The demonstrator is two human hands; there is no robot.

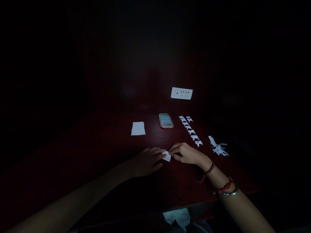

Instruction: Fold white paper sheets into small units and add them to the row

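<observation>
A small white piece of paper (167,157) lies on the dark red table between my two hands. My left hand (148,160) reaches in from the left with its fingers stretched out. Its fingertips rest on the paper's left part, and a ring shows on one finger. From the right, my right hand (184,153) has its fingers bent together at the paper's upper right corner, pinching it. Bracelets (225,187) circle my right wrist and forearm.
Beyond my hands lie a stack of white paper (138,128) and a phone (166,120) with a lit screen. Folded paper pieces (190,131) form a row at the right, near a heap of paper scraps (219,149). A socket panel (181,93) is on the back wall.
</observation>
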